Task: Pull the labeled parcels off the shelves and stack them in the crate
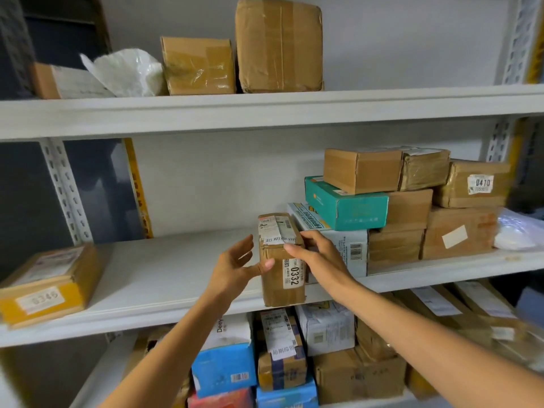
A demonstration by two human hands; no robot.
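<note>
Head view: the pull-off step is in hand. The brown tape-wrapped cardboard parcel labelled 0332 stands upright at the front edge of the middle white metal shelf. It is gripped at its upper right by the right hand. The left hand is spread open, its thumb touching the parcel's front face. Next, a two-sided hold and an outward pull are judged necessary. No crate is in view, and the reach of the right fingers round the parcel cannot be made out.

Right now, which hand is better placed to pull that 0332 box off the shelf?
Probably the right hand: its thumb and fingers wrap the top of the 0332 parcel. The left hand is open, only its thumb touching the front.
</note>
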